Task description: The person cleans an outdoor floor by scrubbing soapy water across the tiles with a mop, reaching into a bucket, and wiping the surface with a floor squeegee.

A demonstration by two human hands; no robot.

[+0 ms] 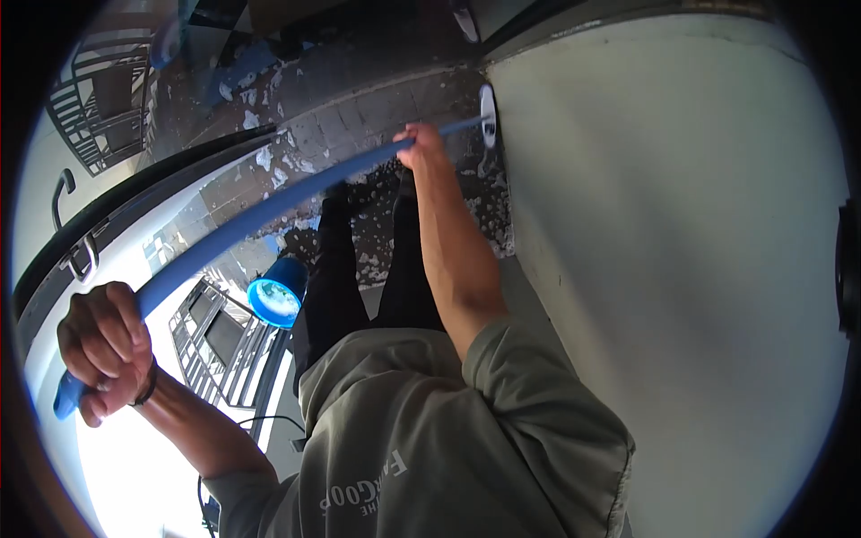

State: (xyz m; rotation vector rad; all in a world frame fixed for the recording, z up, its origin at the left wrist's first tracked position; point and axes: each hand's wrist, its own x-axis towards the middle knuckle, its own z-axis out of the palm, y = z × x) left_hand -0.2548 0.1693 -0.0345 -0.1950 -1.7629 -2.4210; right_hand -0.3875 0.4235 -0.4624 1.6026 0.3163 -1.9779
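A long-handled brush with a blue pole (269,213) crosses the view from lower left to upper right. Its flat white head (488,117) rests where the dark, soapy floor (377,117) meets the wall; bristles cannot be made out. My left hand (106,348) is wrapped round the pole close to its end. Farther along, nearer the head, my right hand (420,145) grips the same pole with closed fingers. White foam lies scattered over the tiles around my feet.
A blue bucket (276,296) with foamy water stands beside my leg on the left. The pale wall (664,224) fills the right side. At left is a dark-edged door (134,193) with a metal handle (63,193). Railings (220,336) and a dark cable (269,418) are behind.
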